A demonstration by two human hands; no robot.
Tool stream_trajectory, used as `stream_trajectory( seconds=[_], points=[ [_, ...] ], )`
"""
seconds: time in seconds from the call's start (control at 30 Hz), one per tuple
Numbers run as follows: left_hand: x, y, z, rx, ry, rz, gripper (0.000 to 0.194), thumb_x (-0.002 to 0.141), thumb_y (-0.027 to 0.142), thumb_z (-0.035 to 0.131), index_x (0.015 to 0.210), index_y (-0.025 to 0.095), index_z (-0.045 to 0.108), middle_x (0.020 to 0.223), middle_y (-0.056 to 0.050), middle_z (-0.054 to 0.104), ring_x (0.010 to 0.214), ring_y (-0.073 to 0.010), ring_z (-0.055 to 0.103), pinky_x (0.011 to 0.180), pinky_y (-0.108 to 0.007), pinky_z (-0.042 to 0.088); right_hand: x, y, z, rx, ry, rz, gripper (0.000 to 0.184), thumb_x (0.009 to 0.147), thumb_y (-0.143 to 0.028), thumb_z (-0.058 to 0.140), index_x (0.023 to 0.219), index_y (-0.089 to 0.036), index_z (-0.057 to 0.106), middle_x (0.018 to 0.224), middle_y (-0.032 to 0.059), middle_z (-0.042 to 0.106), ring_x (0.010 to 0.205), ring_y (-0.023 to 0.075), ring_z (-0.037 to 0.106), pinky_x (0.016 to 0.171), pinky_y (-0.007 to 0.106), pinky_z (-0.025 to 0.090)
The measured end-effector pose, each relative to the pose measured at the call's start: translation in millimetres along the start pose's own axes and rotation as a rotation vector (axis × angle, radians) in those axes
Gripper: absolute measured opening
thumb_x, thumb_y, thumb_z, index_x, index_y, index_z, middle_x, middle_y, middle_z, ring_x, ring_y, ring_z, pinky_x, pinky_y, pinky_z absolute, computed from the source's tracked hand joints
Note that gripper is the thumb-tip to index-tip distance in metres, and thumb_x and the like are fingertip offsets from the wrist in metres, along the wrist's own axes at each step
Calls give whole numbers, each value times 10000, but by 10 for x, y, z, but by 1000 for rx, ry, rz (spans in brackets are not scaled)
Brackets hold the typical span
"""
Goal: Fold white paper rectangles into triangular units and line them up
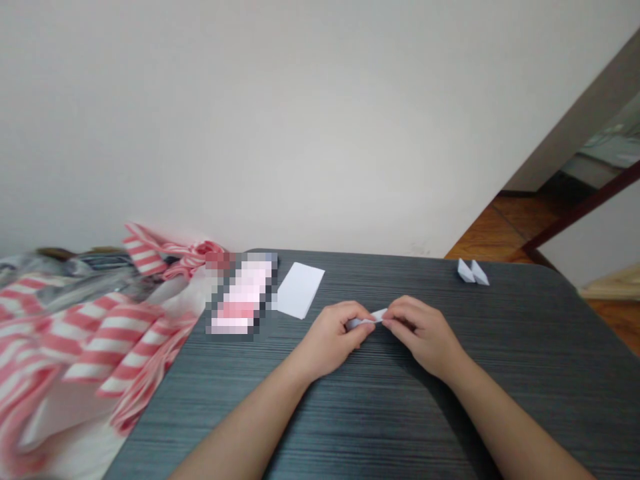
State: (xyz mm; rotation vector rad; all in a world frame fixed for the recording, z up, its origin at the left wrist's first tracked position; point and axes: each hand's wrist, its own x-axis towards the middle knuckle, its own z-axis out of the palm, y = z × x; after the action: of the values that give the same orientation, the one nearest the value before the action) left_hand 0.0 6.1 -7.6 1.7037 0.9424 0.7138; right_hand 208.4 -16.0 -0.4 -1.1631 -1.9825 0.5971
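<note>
A small folded piece of white paper (379, 315) is held between both hands, low over the dark table. My left hand (336, 337) pinches its left part between thumb and fingers. With thumb and fingertips, my right hand (417, 330) grips its right end. Much of the paper is hidden behind the fingers. Left of my hands lies a stack of white paper sheets (301, 289). Toward the far right stand two small folded white paper pieces (473, 272), side by side.
The dark wood-grain table (320, 420) meets a pale wall (320, 133) at its far edge. A pixelated phone-like object (243, 293) lies at the far left. Red-and-white striped cloth (115, 333) is heaped beyond the left edge. Wooden floor (487, 230) shows at right.
</note>
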Motion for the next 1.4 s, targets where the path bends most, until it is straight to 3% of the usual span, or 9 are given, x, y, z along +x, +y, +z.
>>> stream_trajectory(
  seconds=[0.43, 0.77, 1.2, 1.4],
  points=[
    [0, 21, -10, 108, 9, 55, 129, 890, 241, 588, 885, 169, 695, 848, -23, 664, 741, -137, 588, 654, -223, 437, 20, 15, 4, -29, -52, -24, 163, 933, -110, 550, 853, -200, 660, 891, 48, 659, 838, 171, 637, 771, 267, 489],
    [-7, 67, 3, 157, 10, 63, 156, 864, 239, 623, 978, 187, 715, 893, -24, 696, 795, -152, 606, 704, -237, 431, 21, 0, 15, -54, -83, -58, 163, 953, -133, 525, 884, -206, 655, 919, 49, 639, 860, 169, 637, 774, 268, 498],
    [-8, 105, -16, 163, -5, 64, 173, 891, 243, 557, 886, 178, 716, 847, -34, 705, 743, -150, 617, 637, -221, 446, 19, -3, 38, -50, -98, -43, 163, 950, -146, 528, 848, -205, 640, 900, 46, 642, 846, 170, 636, 771, 284, 511],
    [-10, 95, -23, 155, 17, 34, 179, 901, 255, 539, 885, 179, 700, 714, -12, 671, 654, -139, 599, 601, -216, 443, 12, -24, 43, 4, -58, -43, 76, 919, -165, 586, 899, -212, 642, 927, 57, 647, 838, 179, 626, 738, 290, 512]
  ],
)
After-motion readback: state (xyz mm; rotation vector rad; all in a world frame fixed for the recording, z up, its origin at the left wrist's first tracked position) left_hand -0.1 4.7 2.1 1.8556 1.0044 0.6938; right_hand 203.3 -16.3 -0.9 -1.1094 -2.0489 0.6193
